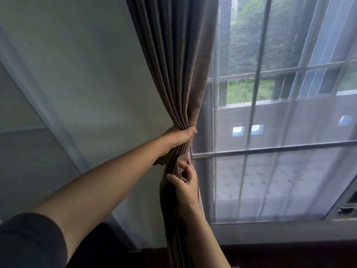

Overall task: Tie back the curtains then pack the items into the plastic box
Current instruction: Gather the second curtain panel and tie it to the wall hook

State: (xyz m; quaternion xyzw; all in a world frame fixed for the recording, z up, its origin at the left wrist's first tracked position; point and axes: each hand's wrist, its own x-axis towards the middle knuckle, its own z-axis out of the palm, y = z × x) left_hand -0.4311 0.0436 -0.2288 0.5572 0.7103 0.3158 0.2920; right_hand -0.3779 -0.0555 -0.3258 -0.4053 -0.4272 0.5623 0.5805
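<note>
A brown pleated curtain (173, 64) hangs beside the window and is bunched into a narrow bundle at mid height. My left hand (180, 137) grips that bundle, fingers wrapped round the folds. Just below it, my right hand (186, 182) pinches a flap of the same brown fabric (183, 158), which may be a tie-back band; I cannot tell. The curtain's lower part (173, 229) falls behind my right forearm. No plastic box is in view.
A sheer white curtain (289, 171) covers the barred window (257, 93) to the right. The window sill (270, 232) runs below it. A pale wall (87, 74) lies to the left, with another sheer panel (38, 97) hanging across it.
</note>
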